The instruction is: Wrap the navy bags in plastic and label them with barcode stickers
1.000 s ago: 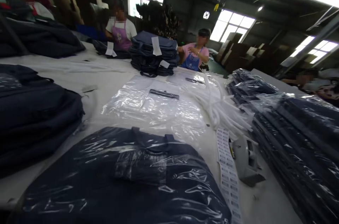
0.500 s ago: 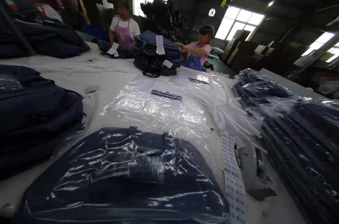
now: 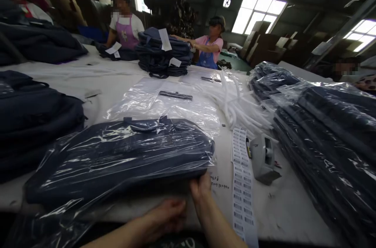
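A dark navy bag with short handles [image 3: 141, 150] lies in front of me inside a clear plastic sleeve. The sleeve's loose end [image 3: 55, 220] spreads toward the near left edge of the table. At the bag's near right corner, my right hand [image 3: 202, 187] is closed on the bag's edge, its fingertips partly hidden beneath. My left hand [image 3: 170, 212] is just below the bag's near edge, left of my right hand. Its fingers look curled together and somewhat blurred; anything inside them is hidden.
Flat clear plastic sleeves [image 3: 173, 109] lie beyond the bag. To the right are a barcode label strip [image 3: 243, 185], a grey tape dispenser [image 3: 263, 158], white tubing [image 3: 232, 107] and stacked wrapped bags [image 3: 323, 138]. More navy bags [image 3: 38, 119] sit left. Co-workers [image 3: 211, 44] stand across the table.
Both my hands have come into view at the near edge. The wrapped bag has shifted and turned, its right end drawn leftward and its near edge lifted. The camera view has also shifted.
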A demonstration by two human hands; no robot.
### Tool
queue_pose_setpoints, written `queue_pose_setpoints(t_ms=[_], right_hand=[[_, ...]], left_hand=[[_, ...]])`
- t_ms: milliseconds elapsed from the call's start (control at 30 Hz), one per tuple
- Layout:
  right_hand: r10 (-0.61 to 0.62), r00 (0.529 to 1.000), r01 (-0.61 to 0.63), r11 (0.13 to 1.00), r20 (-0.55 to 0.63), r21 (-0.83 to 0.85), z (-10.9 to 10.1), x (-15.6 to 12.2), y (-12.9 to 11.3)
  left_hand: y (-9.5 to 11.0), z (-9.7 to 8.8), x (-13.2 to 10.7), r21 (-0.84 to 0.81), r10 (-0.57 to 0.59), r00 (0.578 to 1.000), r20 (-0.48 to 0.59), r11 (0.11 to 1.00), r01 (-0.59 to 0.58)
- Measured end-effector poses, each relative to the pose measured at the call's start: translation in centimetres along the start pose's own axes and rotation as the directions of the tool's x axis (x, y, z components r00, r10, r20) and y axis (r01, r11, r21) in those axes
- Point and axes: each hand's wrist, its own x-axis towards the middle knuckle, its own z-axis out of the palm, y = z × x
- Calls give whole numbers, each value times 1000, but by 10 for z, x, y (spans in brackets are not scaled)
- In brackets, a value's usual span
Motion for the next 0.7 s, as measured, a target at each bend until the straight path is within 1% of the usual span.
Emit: queue_pose_setpoints(t_ms=[33, 67, 133, 167, 233, 300, 333, 367, 433, 500, 567, 633, 700], right_hand=[[20, 1000, -20, 999, 1, 33, -2, -1, 0], [34, 999, -33, 997, -3, 62, -6, -1, 1], [35, 999, -33, 995, -16, 90, -15, -1, 4], [13, 1000, -12, 999, -20, 50, -20, 0, 6], [-58, 998, 54, 991, -23, -125, -33, 4, 10], [-127, 991, 112, 943, -28, -313, -48, 9, 13], [-153, 988, 128, 918, -37, -375, -56, 10, 14], [-169, 985, 136, 901, -45, -412, -63, 10, 14], [-186, 982, 152, 877, -29, -456, -74, 9, 13], [-204, 979, 183, 850, 13, -494, -81, 6, 11], [-235, 971, 218, 829, 33, -515, -82, 5, 7], [-269, 963, 241, 836, 15, -492, -75, 7, 2], [-278, 961, 249, 872, -8, -421, -61, 15, -4]], left_hand=[[0, 13, 12, -20, 10, 1000, 6, 1000, -10], [2, 26, 21, -74, 38, 999, -2, 997, -38], [11, 47, 27, -234, 110, 992, -54, 965, -119], [16, 54, 26, -301, 119, 989, -90, 943, -141], [26, 64, 19, -355, 87, 978, -188, 923, -151], [34, 69, 16, -351, 40, 949, -314, 924, -155], [37, 70, 17, -343, 16, 928, -373, 926, -154], [39, 70, 20, -334, -4, 907, -421, 930, -151], [39, 68, 30, -314, -37, 875, -482, 940, -133], [36, 65, 41, -312, -75, 857, -510, 944, -104], [34, 63, 46, -326, -80, 854, -514, 939, -108], [38, 66, 43, -342, -20, 871, -491, 924, -171], [49, 73, 32, -349, 82, 891, -447, 901, -258]])
